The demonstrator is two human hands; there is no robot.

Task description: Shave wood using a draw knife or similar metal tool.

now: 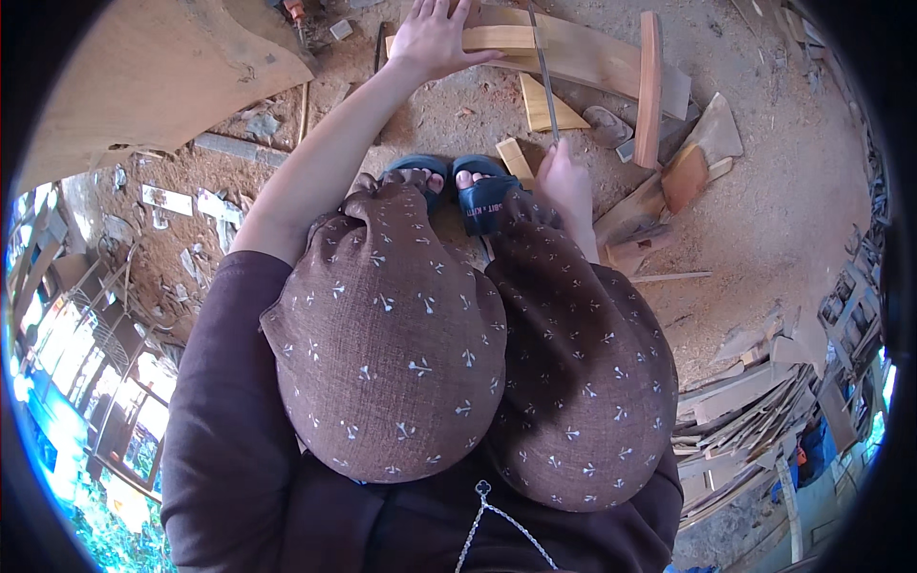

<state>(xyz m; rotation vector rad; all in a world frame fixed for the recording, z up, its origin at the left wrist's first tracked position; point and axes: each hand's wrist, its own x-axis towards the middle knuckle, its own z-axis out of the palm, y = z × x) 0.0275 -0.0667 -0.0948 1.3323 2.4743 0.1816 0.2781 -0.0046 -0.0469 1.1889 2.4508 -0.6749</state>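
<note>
Near twelve o'clock, the left hand is resting with fingers spread on a pale, narrow wooden strip, which is overlapping a broad, pale wooden board; towards one o'clock, the right hand is gripping the lower end of a long, thin grey metal blade, which is crossing by the strip's right end

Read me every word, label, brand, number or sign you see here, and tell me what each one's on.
Dark right sandal: small pinkish lettering across the strap, which I won't copy out.
Pale scraps on the ground at left: too small to tell whether anything is printed.
Thin blade and wooden board by the hands: no lettering I can make out.
</note>
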